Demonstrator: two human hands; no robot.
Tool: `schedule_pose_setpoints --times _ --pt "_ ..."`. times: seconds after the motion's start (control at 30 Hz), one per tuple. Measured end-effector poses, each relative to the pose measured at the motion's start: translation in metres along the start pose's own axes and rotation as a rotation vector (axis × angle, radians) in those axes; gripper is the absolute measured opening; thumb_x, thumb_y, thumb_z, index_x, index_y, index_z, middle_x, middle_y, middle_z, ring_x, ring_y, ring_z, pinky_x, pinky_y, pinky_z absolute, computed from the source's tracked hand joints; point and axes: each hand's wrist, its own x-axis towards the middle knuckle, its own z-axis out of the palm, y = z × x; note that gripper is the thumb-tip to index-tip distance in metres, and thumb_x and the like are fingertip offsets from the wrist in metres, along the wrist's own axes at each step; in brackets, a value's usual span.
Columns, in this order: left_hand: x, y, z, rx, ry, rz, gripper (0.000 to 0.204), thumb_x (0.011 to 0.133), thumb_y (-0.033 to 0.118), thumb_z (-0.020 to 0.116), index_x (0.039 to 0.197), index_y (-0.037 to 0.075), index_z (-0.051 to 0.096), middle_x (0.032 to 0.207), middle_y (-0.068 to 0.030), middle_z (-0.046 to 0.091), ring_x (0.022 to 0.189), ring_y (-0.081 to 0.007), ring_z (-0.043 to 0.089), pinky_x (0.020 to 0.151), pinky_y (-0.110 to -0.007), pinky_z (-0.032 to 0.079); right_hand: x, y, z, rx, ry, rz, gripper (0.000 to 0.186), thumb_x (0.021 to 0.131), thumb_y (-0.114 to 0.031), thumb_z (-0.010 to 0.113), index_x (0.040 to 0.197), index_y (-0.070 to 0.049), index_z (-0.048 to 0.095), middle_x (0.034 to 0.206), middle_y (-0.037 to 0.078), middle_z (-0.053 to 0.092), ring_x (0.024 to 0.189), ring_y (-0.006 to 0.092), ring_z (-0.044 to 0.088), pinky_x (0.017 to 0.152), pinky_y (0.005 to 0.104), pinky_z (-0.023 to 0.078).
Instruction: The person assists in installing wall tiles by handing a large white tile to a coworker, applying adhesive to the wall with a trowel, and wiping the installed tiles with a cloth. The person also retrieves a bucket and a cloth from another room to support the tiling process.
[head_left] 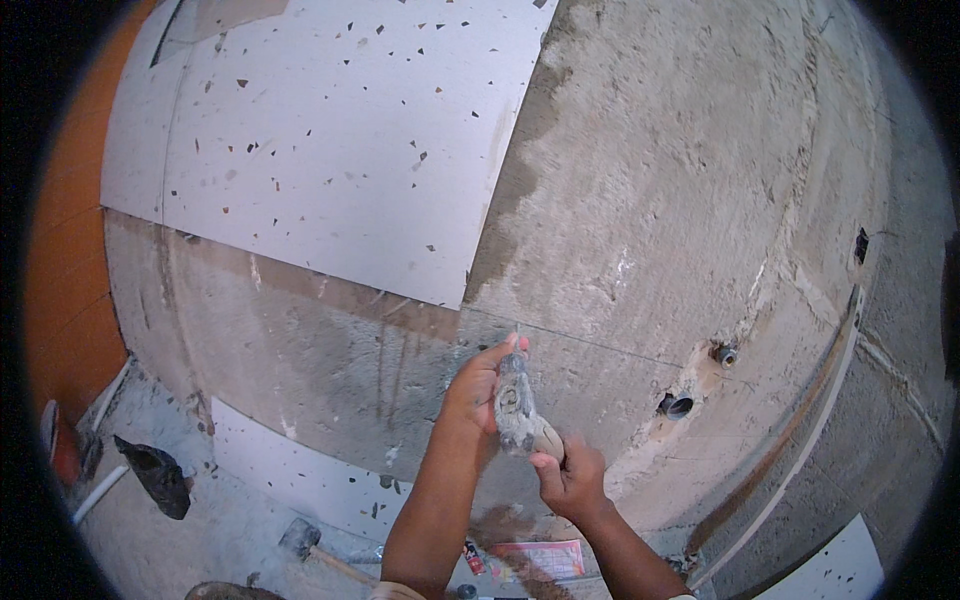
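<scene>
My right hand (572,478) is closed round the beige handle of a dust-caked grey tool, a hammer by its look (514,405). Its head points away from me, toward the bare plaster wall (620,200). Close against the head's left side, my left hand (474,388) is curled, thumb and fingertips together near the wall. A thin piece seems to stick out past those fingertips; its kind cannot be made out. Just above the fingers, a thin dark line runs across the plaster, starting near the lower corner of a large white speckled tile (330,150) fixed to the wall.
A pipe stub (726,355) and a round pipe opening (678,405) are in the wall at right. Low down stand a white speckled piece (300,455) and a mallet (300,538). A black scrap (158,478) lies at left; another tile piece (835,570) is lower right.
</scene>
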Motion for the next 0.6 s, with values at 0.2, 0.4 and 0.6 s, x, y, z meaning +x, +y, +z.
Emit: schedule_pose_setpoints --times 0.2,0.4,0.6 --pt "0.005 -0.005 -0.001 0.008 0.046 0.071 0.022 0.089 0.028 0.067 0.097 0.008 0.066 0.081 -0.001 0.062 0.068 -0.0138 0.057 0.063 -0.03 0.048 0.005 0.006 0.004 0.0 0.004 0.158 0.04 0.088 -0.04 0.063 0.084 -0.002 0.055 0.068 0.02 0.057 0.062 0.0408 0.06 0.055 0.0455 0.046" --pt "0.002 -0.003 0.006 0.02 0.094 0.055 0.019 0.09 0.027 0.066 0.094 0.008 0.067 0.08 -0.0016 0.062 0.069 -0.0145 0.056 0.063 -0.03 0.048 0.001 0.015 0.009 -0.043 0.007 0.09 0.04 0.088 -0.04 0.063 0.081 -0.002 0.053 0.069 0.021 0.057 0.062 0.0416 0.06 0.054 0.0461 0.045" --pt "-0.002 -0.003 0.015 0.039 0.144 0.06 0.021 0.09 0.028 0.066 0.097 0.008 0.066 0.078 -0.0015 0.061 0.067 -0.0155 0.055 0.063 -0.031 0.047 0.0 0.021 0.015 0.028 0.058 0.07 0.039 0.088 -0.038 0.064 0.082 -0.001 0.055 0.069 0.022 0.057 0.062 0.0424 0.059 0.055 0.0467 0.045"
